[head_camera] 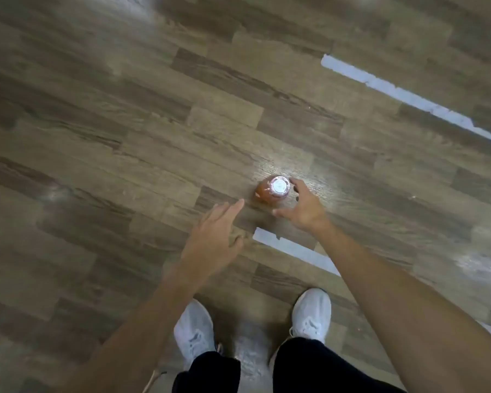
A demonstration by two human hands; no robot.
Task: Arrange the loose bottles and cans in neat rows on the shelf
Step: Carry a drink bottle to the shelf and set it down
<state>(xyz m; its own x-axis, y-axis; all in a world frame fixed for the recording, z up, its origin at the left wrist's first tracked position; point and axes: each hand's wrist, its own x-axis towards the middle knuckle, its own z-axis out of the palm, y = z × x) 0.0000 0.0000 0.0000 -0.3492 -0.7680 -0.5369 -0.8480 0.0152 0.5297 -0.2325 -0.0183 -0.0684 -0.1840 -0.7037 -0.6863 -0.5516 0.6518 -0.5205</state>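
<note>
Shoes point(194, 327) in white stand nearest, on the wooden floor point(111, 154), and both bare forearms reach forward from there. Left hand point(216, 234) hangs above the floor with fingers straight and relaxed, holding nothing. Its tips point to the bottle but are apart from it. Just beyond it lies a short strip of pale tape point(295, 251).

Right hand point(302, 207) is curved around the bottle point(267, 192), with the fingers beside the white cap point(279, 186) and the thumb on the near side. The picture is blurred, so I cannot tell if this hand already grasps the bottle or only surrounds it. The bottle stands upright on the floor, seen from above, with reddish-brown content. Farther away a longer tape strip point(408, 95) crosses the floor. No shelf is in view.

The step seems to be picking up this loose bottle. To do it well, I think the right hand should close on the body under the cap, not on the cap alone. It should then lift straight up so the bottle does not tip. The left hand can support the other side if the bottle is slippery.
</note>
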